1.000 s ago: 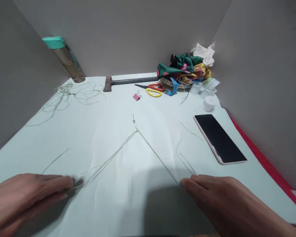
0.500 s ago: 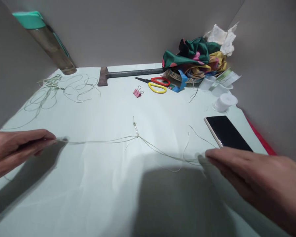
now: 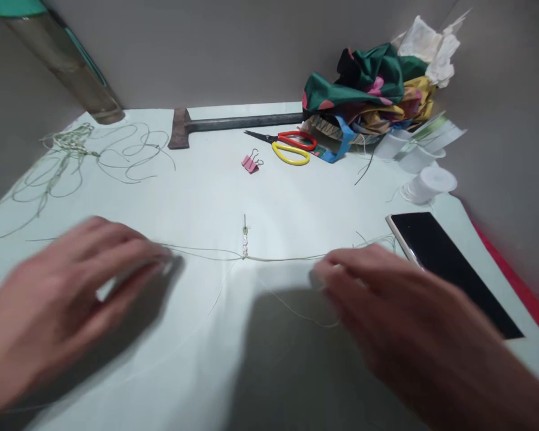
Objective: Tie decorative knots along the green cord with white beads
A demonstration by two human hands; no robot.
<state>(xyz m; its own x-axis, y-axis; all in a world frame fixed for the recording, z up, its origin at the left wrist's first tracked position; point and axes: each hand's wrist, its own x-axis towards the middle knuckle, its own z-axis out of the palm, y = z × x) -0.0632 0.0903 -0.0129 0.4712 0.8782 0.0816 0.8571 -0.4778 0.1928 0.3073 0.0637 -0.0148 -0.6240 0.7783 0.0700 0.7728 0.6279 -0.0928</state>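
Midway between left hand (image 3: 83,287) and right hand (image 3: 386,311), I'm seeing a short green-and-white knotted cord (image 3: 245,243) lying near-to-far; any pinching, I can't tell.

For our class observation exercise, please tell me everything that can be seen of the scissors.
The scissors have dark, metallic-looking blades, seemingly closed, and two loop handles, one red, one yellow, perhaps plastic-coated. They lie on the pale sheet, blades pointing left, the yellow loop nearer the camera. A hammer-like tool lies beyond them, a pink clip nearer. Nothing holds them; whether the red loop touches the cloth beside it is unclear.
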